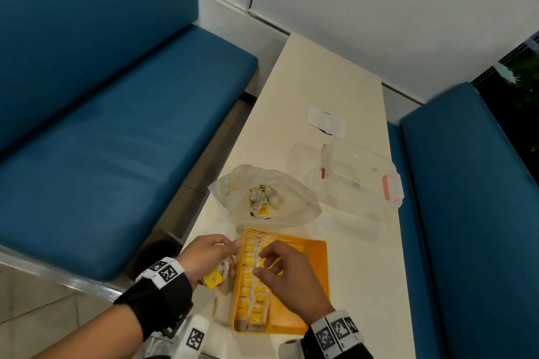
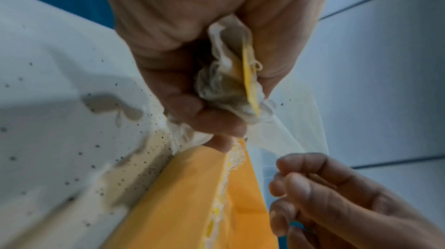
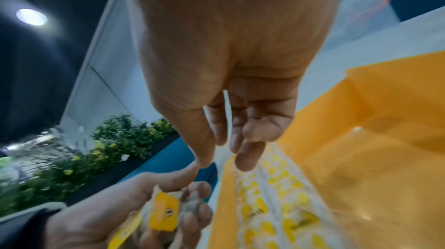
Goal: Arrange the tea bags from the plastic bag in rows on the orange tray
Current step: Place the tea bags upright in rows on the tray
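The orange tray [image 1: 303, 253] stands on the near part of the white desk [image 1: 335, 81]. Two rows of tea bags [image 1: 253, 285] with yellow tags lie along its left side; the right part of the tray is bare. Just beyond the tray lies the plastic bag [image 1: 262, 198], open, with more tea bags inside.

The left hand [image 1: 208, 256] is at the left edge of the tray. Its fingers [image 2: 211, 118] are curled round a small bunch of tea bags [image 2: 231, 81], and a yellow tag [image 1: 212, 278] sticks out below the hand.

The right hand [image 1: 287, 274] is over the rows in the tray. Its fingers [image 3: 245, 158] are loosely bent and narrow, with the thumb tip close to the left thumb. I cannot tell if they pinch a string or a bag between them.

Far right on the desk there is a clear box [image 1: 358, 178] with red clips. Blue seats [image 1: 102, 131] stand on both sides of the desk.
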